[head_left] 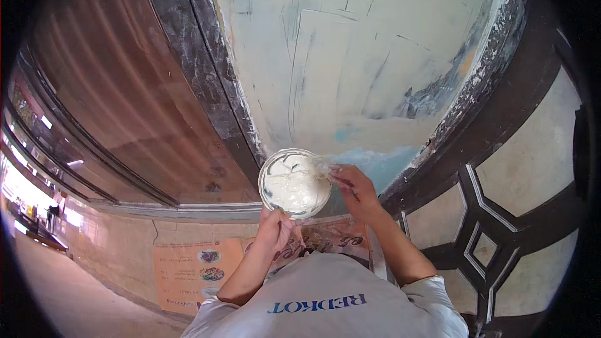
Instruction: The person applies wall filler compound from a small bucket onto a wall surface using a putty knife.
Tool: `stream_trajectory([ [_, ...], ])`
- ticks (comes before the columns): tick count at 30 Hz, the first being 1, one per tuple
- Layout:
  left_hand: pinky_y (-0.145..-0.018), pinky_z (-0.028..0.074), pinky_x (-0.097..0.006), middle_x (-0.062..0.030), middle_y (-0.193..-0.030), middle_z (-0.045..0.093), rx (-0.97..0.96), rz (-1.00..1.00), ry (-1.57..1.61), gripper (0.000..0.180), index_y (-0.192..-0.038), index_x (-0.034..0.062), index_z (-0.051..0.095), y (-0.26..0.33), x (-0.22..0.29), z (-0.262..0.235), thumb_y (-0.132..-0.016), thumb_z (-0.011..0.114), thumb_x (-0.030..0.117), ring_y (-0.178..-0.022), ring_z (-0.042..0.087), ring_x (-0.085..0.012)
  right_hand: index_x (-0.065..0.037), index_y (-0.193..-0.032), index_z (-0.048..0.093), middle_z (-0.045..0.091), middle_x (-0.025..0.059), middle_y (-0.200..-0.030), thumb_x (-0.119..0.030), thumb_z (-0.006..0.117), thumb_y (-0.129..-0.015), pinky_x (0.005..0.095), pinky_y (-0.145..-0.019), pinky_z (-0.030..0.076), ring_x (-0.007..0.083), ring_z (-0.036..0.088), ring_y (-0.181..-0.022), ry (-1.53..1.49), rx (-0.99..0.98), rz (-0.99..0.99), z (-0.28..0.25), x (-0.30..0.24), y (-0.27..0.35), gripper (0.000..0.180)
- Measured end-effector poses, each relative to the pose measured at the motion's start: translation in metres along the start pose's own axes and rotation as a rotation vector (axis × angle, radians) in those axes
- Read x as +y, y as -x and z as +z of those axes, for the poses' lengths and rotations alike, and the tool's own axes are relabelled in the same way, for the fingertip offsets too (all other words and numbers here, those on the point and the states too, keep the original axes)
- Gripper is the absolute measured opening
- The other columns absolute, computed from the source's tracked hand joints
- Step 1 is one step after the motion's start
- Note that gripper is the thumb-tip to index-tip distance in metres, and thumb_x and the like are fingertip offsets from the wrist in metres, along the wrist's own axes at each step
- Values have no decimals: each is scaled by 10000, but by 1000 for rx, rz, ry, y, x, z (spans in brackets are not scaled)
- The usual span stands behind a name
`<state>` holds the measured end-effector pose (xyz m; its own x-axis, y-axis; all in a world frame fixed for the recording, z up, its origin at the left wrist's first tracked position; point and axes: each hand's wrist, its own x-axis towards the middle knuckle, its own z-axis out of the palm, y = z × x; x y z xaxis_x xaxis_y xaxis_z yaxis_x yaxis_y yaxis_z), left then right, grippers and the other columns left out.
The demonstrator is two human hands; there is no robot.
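Round tub (261, 183) in left grip (274, 228)

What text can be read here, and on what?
Shirt: one word, blue capitals, upside down; legible, but I can't copy it out.
Orange sheet: several lines, mostly too small or blurred.
Reddish print: large dark script, partly hidden; no full word readable.

Pale green-grey wall panel (350, 44), streaked and scratched, in dark, white-smeared frame (206, 56). Glossy brown surface (125, 100) with wavy bands at left. Dark latticework (472, 213) with pale insets at right. Beige tiled low wall (119, 228), pale floor (69, 281). Orange printed sheet (178, 269). Bright daylight (15, 184) far left.
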<state>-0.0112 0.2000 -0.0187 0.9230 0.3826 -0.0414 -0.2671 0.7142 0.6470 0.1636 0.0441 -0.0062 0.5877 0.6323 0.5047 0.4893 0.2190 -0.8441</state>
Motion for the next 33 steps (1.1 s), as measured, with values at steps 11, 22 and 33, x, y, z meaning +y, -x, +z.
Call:
stream_trajectory([
  [11,-816,588,-521,-232,-1339,446,58,64,76,692,-1404,47,227,-8,-18,33,-755,404,-113,-1134,564,-391,-51,-1132,586,660,165,-1012,0,527,-864,349,-795,509,325,654,-903,445,106,125,-84,-29,-24,280],
  [22,-846,531,-393,-134,-1355,446,300,411,-260,773,-1412,56,250,-17,-39,38,-676,432,-93,-1165,529,-268,-75,-1259,526,647,129,-797,-45,576,-837,300,-650,493,163,617,-682,303,-43,183,-85,-77,-48,427],
  [33,-918,441,-285,-136,-1270,521,406,573,-656,602,-1315,-53,396,-16,-39,3,-721,491,-70,-1157,527,-218,-40,-1207,575,668,143,-987,15,545,-833,307,-789,499,193,635,-869,310,-245,223,-51,-87,-68,379],
])
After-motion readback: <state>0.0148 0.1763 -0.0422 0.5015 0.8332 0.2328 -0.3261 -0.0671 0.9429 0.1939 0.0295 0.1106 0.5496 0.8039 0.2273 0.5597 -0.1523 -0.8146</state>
